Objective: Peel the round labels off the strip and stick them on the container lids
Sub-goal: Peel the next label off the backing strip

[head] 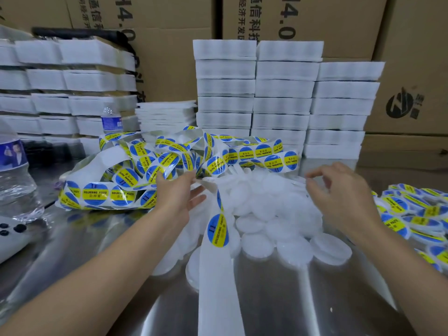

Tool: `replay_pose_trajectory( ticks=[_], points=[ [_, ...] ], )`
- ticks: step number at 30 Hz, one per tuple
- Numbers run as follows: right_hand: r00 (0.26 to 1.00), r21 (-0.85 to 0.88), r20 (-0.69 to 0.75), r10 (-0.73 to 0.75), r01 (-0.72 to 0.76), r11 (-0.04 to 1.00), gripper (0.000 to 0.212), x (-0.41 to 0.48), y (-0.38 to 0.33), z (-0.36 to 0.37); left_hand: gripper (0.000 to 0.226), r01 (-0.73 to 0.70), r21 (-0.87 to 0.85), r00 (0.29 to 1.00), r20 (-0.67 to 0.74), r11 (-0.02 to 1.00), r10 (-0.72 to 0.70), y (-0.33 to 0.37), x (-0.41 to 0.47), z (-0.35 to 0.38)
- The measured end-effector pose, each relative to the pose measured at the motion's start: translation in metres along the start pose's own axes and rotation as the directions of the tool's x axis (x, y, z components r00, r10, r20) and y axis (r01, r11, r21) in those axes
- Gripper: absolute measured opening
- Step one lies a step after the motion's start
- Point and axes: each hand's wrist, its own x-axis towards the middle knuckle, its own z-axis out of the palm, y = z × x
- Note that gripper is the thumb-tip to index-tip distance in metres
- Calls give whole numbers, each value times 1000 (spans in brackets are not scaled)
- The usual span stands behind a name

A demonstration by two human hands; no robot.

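A long white backing strip (215,282) runs from the table's front edge up to my left hand (178,190), which pinches it near the tangled pile. One round blue and yellow label (218,230) sits on the strip just below that hand. A big tangle of labelled strip (155,163) lies behind my left hand. Plain white round lids (271,214) are heaped in the middle. My right hand (339,190) hovers over the heap with its fingers curled and apart, and I see nothing in it. Lids with labels on them (417,214) are piled at the right.
The metal table (97,251) carries a water bottle (14,175) at the left, a white phone (12,238) near it and a second bottle (111,118) further back. Stacks of white boxes (283,98) and brown cartons (412,69) stand behind.
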Motion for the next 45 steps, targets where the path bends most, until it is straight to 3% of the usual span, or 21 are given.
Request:
replay_pose_trajectory(
  ticks=[5,7,11,16,24,28,37,45],
  points=[
    [968,343,188,-168,96,934,14,-20,-31,9,75,-169,42,975,152,985,161,4,-6,7],
    [930,468,304,-205,42,883,18,-29,-40,12,67,-163,-58,951,256,985,173,8,-11,9],
    [816,592,522,-249,-137,794,45,-42,-51,19,57,-139,-156,909,371,978,189,12,-15,11],
    [851,702,446,-275,-143,697,48,-43,-54,21,53,-152,-13,929,340,988,148,11,-7,7],
    [855,672,463,-232,-168,722,24,-45,-57,13,43,-189,255,965,228,948,131,7,5,2],
    [862,646,456,-223,-149,748,15,-45,-59,10,43,-193,311,970,207,931,132,7,6,3],
    [883,625,419,-209,-114,773,18,-44,-57,10,43,-186,372,975,182,909,125,7,8,3],
    [938,557,280,-204,14,830,21,-40,-55,12,43,-199,398,975,174,896,139,6,8,1]
  ],
)
